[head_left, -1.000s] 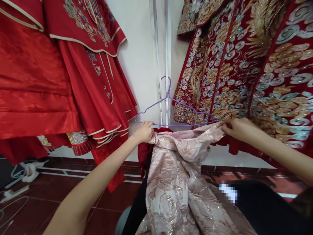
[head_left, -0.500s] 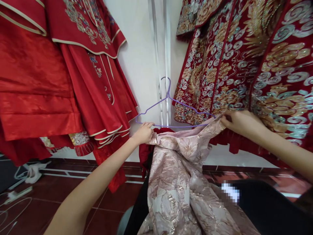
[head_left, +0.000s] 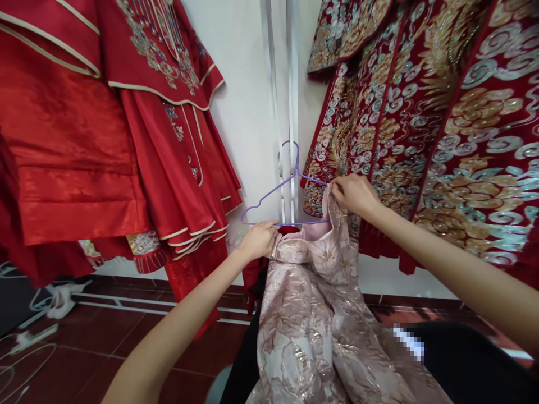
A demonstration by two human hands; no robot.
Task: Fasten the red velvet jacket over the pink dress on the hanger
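Observation:
A pink brocade garment (head_left: 311, 314) with a gold floral pattern hangs down in front of me from a purple wire hanger (head_left: 269, 196). My left hand (head_left: 259, 238) is closed on the garment's top edge and the hanger's bottom bar at the left. My right hand (head_left: 353, 193) pinches the garment's other top corner against the hanger's right shoulder. A bit of dark red lining (head_left: 252, 275) shows behind the pink cloth.
Plain red embroidered robes (head_left: 126, 140) hang at the left, heavily gold-and-silver embroidered red robes (head_left: 421, 112) at the right. A white wall with vertical rails (head_left: 286, 84) lies between them. White cables (head_left: 37, 314) lie on the dark red floor at lower left.
My right hand has drawn the garment's corner up and leftwards along the hanger's right shoulder, covering that side. My left hand has kept its hold.

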